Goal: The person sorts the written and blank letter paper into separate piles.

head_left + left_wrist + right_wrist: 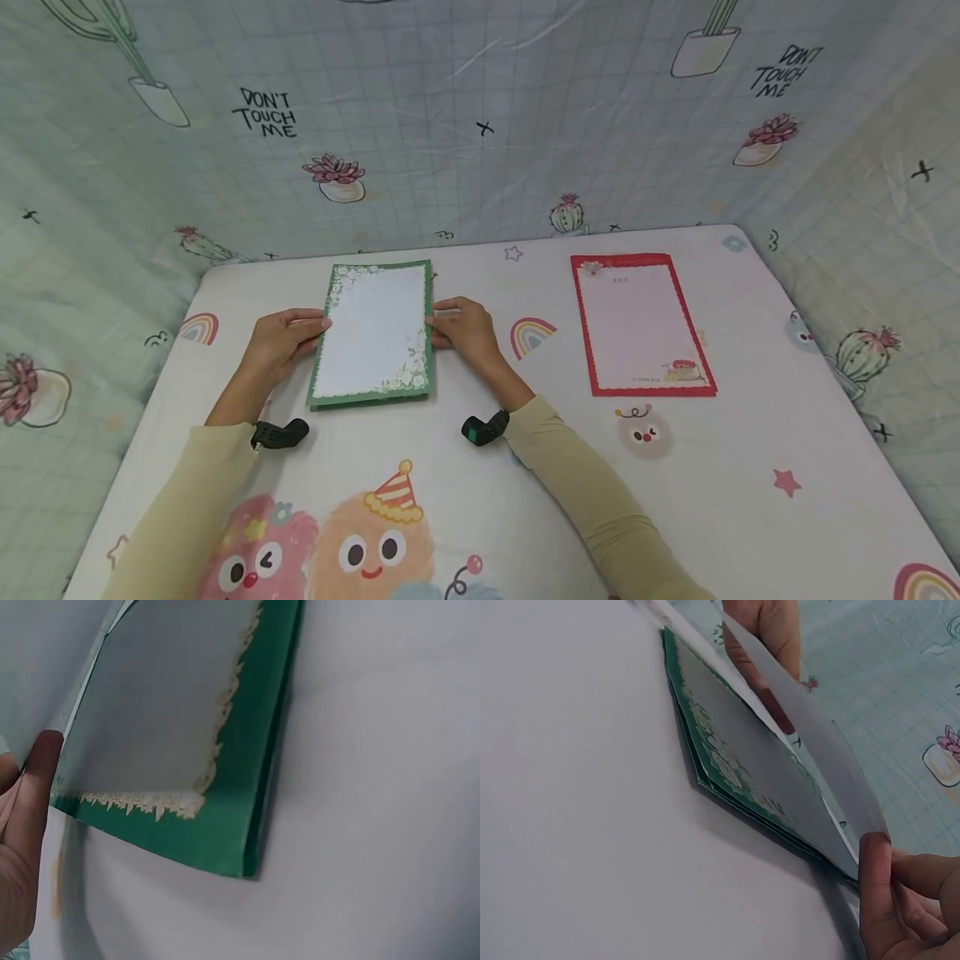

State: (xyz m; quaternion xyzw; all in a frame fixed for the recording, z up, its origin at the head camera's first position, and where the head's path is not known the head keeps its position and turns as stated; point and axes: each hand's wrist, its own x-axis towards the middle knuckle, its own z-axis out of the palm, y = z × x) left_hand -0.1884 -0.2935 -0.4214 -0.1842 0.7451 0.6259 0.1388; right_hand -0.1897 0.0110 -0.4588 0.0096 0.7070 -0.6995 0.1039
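Observation:
A green-bordered sheet of paper with a white middle and pale flowers in its corners is held between my two hands above the left part of the table. My left hand pinches its left edge, thumb on top. On the opposite edge, my right hand pinches it at about the same height. From the right wrist, several layers of the green-bordered paper show along the edge, and a plain white sheet stands bent up from them beside the right hand. The left wrist view shows the paper's green corner over the tabletop.
A red-bordered sheet with a pinkish middle lies flat on the table to the right. The white tablecloth bears printed cartoon figures, rainbows and stars. A patterned fabric curtain encloses the back and sides.

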